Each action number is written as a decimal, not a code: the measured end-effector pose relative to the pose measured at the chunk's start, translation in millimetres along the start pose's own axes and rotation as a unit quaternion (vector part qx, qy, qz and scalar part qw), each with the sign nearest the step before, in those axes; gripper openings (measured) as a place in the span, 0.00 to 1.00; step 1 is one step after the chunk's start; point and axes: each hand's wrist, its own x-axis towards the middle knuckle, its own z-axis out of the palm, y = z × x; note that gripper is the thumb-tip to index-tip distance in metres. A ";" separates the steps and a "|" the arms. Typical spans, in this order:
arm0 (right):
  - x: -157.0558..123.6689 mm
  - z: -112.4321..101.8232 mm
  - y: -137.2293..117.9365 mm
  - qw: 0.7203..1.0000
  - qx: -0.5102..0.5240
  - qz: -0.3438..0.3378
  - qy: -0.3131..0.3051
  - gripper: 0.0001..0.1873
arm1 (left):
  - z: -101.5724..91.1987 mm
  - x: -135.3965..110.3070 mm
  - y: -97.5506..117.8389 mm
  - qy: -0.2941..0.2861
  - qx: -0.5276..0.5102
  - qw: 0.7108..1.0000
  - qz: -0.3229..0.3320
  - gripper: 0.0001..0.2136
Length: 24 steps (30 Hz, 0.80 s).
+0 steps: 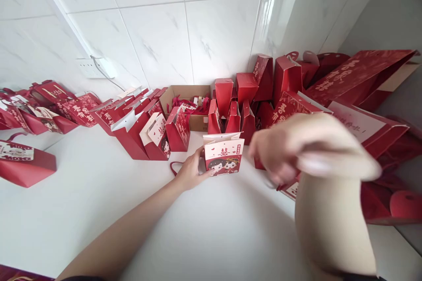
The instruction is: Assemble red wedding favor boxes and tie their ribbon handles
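My left hand (190, 171) is closed on the left side of a small red and white gift box (224, 153), its thumb across the front. The box stands upright on the white table, with two cartoon faces and a red character printed on it. A loop of dark red ribbon (174, 167) shows beside my left wrist. Raised close to the camera, my right hand (316, 149) is bent and smeared by motion. Red gift boxes lie behind it, and whether its fingers hold anything cannot be made out.
An open cardboard box (194, 122) with dark red ribbons stands against the tiled wall. Several red gift boxes (132, 140) are lined up to its left, and more red boxes (224, 90) and large bags (362, 74) crowd the right. One box (26, 169) lies at far left.
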 end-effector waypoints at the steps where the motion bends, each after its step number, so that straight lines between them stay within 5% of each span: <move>1: 15.3 -2.5 9.3 0.999 0.007 0.049 0.000 0.11 | -0.5 -1.0 -0.9 0.002 0.003 1.000 0.001 0.33; 6: 117.9 -18.4 83.5 0.954 -0.210 0.214 -0.016 0.10 | -1.7 -4.1 -6.0 -0.004 0.023 1.000 0.019 0.32; 9: 173.3 -23.1 133.5 0.860 -0.422 0.280 -0.057 0.15 | -4.0 -5.1 -5.1 -0.019 0.027 0.999 0.021 0.34; 12: 207.4 -23.3 176.5 0.819 -0.476 0.305 -0.101 0.14 | -6.4 -5.5 -4.0 -0.016 0.004 1.000 0.021 0.35; 19: 221.8 -25.4 250.9 0.736 -0.564 0.323 -0.188 0.17 | -9.7 -4.7 -8.2 -0.002 -0.008 1.000 0.015 0.31; 24: 212.9 -26.2 286.7 0.723 -0.582 0.301 -0.218 0.18 | -10.7 -4.2 -12.1 -0.006 -0.020 1.000 0.005 0.24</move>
